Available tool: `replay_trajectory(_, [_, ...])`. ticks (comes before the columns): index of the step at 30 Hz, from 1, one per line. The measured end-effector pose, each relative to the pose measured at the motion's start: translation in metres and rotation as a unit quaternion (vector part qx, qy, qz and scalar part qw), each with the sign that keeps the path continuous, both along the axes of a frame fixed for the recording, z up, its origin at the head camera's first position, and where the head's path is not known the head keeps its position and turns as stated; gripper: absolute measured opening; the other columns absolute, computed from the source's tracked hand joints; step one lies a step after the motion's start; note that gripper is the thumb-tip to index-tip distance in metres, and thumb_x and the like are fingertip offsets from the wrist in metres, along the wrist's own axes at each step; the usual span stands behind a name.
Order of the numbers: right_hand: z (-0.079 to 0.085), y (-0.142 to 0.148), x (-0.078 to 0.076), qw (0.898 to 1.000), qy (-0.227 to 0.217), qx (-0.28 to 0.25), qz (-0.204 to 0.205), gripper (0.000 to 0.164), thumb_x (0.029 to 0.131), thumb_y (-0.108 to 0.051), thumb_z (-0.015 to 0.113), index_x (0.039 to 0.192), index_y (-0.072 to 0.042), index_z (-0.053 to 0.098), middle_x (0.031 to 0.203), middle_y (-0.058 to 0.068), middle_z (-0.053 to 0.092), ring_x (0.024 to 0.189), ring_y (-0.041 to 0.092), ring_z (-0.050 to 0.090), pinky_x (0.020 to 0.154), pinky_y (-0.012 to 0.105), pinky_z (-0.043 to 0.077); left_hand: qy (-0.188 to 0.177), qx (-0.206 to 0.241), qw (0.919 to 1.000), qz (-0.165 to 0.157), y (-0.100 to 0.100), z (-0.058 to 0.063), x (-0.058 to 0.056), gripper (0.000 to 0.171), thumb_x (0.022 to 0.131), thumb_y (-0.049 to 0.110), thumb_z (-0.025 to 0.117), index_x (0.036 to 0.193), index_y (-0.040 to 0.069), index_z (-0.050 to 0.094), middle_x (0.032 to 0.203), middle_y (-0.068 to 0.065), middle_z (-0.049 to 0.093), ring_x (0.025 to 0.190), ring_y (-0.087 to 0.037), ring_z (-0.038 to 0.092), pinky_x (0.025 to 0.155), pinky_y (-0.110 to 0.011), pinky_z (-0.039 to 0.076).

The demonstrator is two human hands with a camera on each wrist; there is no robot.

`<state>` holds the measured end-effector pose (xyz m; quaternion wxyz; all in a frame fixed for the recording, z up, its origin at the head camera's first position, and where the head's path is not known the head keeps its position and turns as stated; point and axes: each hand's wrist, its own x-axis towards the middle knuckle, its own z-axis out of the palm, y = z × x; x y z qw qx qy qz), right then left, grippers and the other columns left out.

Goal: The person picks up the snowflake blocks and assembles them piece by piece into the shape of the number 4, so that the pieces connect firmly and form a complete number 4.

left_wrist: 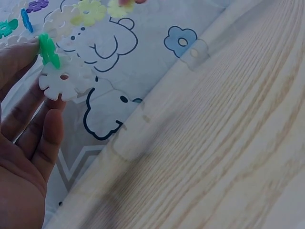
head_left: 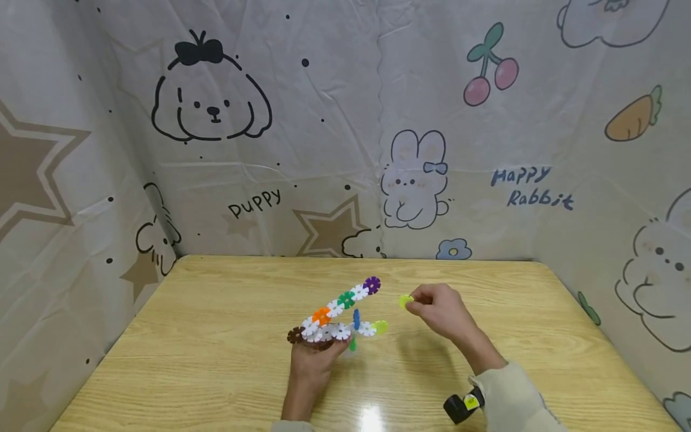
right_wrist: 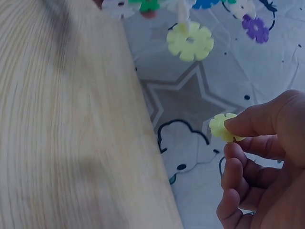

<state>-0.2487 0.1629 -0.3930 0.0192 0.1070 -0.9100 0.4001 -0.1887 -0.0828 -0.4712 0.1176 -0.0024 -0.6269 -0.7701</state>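
Note:
My left hand (head_left: 315, 367) grips a chain of interlocked snowflake discs (head_left: 326, 332) and holds it above the table. White, orange, green and purple discs run up one slanting arm that ends in a purple disc (head_left: 372, 285). The other arm points right, with a blue disc (head_left: 356, 318) set crosswise and a yellow disc (head_left: 381, 327) at its tip. A brown disc (head_left: 295, 335) sits at the left end. To the right, my right hand (head_left: 444, 312) pinches a single yellow disc (right_wrist: 222, 128) between thumb and forefinger, a short way from the chain's yellow tip.
Below both hands lies the wood-grain table (head_left: 216, 360). A printed cloth (head_left: 324, 150) with puppies, rabbits and stars hangs behind it and at the sides. A black strapped device (head_left: 461, 408) is on my right wrist, by the beige sleeve (head_left: 513, 399).

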Motion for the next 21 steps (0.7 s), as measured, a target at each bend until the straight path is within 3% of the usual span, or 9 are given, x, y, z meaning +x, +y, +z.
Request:
replay_trajectory(10, [0.017, -0.014, 0.013, 0.998, 0.007, -0.043, 0.050, 0.005, 0.089, -0.013, 0.073, 0.089, -0.008, 0.074, 0.078, 0.000, 0.063, 0.071, 0.019, 0.052, 0.062, 0.034, 0.045, 0.004, 0.009, 0.9999, -0.001, -0.001, 0.000, -0.001, 0.053, 0.074, -0.003, 0.085, 0.121, -0.006, 0.062, 0.113, -0.028, 0.065, 0.099, -0.023, 0.068, 0.088, -0.033, 0.054])
replay_trajectory(21, [0.023, -0.027, 0.018, 0.993, 0.028, -0.044, 0.106, 0.006, 0.091, -0.014, 0.072, 0.086, -0.012, 0.074, 0.079, -0.004, 0.064, 0.076, 0.019, 0.057, 0.065, 0.035, 0.048, 0.000, 0.019, 0.9996, -0.020, -0.001, 0.004, 0.002, 0.051, 0.076, -0.006, 0.083, 0.121, -0.011, 0.059, 0.104, -0.019, 0.070, 0.094, -0.021, 0.069, 0.087, -0.033, 0.054])
